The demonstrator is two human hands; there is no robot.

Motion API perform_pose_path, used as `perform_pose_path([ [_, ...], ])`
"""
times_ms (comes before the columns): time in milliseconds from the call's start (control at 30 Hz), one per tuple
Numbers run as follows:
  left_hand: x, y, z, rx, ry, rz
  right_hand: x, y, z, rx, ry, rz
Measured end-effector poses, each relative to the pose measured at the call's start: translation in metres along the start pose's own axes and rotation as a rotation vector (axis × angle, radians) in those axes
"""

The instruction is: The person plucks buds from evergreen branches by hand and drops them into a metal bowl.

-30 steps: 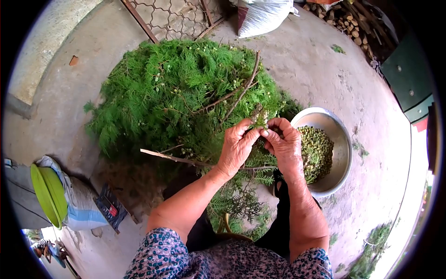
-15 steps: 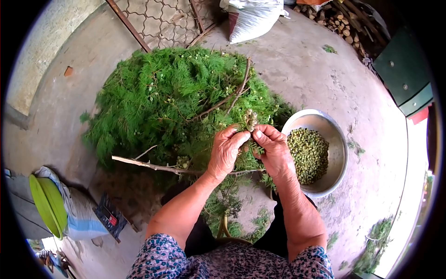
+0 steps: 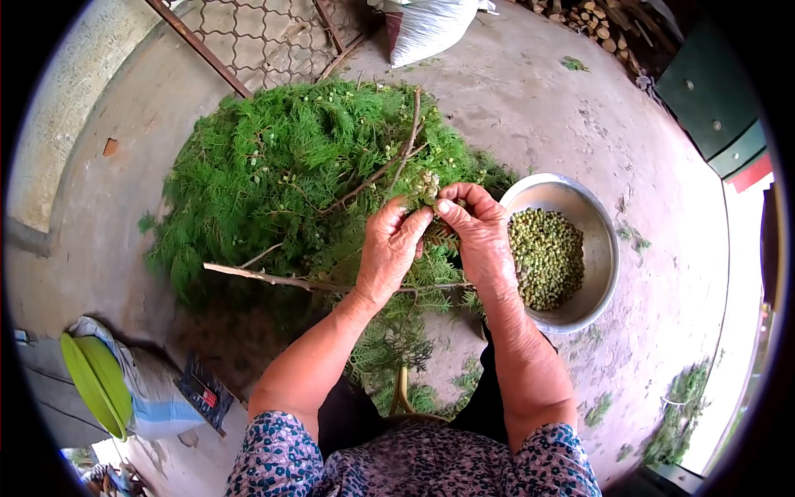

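Observation:
A small cypress sprig with a cluster of pale green cones [image 3: 427, 185] is pinched between my two hands, above the front of a big heap of green cypress branches [image 3: 265, 166]. My left hand [image 3: 391, 248] is closed, its thumb and fingers on the sprig's left side. Closed as well, my right hand [image 3: 480, 236] has its thumb and forefinger pressed against the base of the cluster. Just right of this hand, a metal basin [image 3: 607, 265] stands on the floor, partly filled with loose green cones [image 3: 546, 257]. My fingers hide part of the sprig.
A bare cut branch [image 3: 273, 279] crosses the heap's front, and another forked stick [image 3: 406, 149] lies on top. At left are a lime-green basin [image 3: 95, 377] and a sack. A white sack [image 3: 431, 33], metal grille and firewood [image 3: 600, 25] stand at the back.
The view has shifted a little, moving the basin and other surroundings. My hands stay together at the cone cluster, with the fingers slightly repositioned.

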State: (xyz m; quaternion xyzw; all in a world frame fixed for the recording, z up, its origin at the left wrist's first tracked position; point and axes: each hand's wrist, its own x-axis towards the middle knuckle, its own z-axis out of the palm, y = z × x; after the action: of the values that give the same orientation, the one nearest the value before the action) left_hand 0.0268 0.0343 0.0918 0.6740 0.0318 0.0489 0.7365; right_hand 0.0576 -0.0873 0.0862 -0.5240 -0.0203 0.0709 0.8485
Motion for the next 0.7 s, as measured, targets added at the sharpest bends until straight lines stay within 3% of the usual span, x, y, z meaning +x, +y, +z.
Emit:
perform_pose_path([
  [100, 0.006, -0.006, -0.004, 0.215, -0.029, 0.117, 0.002, 0.002, -0.001, -0.011, 0.011, 0.006],
  [433, -0.001, -0.003, -0.01, 0.14, 0.025, 0.038, -0.001, -0.001, 0.009, -0.092, -0.027, 0.14],
  [500, 0.002, -0.004, -0.012, 0.034, 0.034, 0.02, -0.003, -0.001, 0.011, 0.009, -0.023, 0.227],
  [567, 0.001, 0.001, -0.014, -0.243, 0.025, -0.136, -0.002, -0.001, 0.008, 0.06, -0.056, 0.253],
  [700, 0.001, -0.005, -0.012, -0.312, 0.067, -0.168, -0.001, -0.002, 0.002, 0.274, -0.07, 0.319],
])
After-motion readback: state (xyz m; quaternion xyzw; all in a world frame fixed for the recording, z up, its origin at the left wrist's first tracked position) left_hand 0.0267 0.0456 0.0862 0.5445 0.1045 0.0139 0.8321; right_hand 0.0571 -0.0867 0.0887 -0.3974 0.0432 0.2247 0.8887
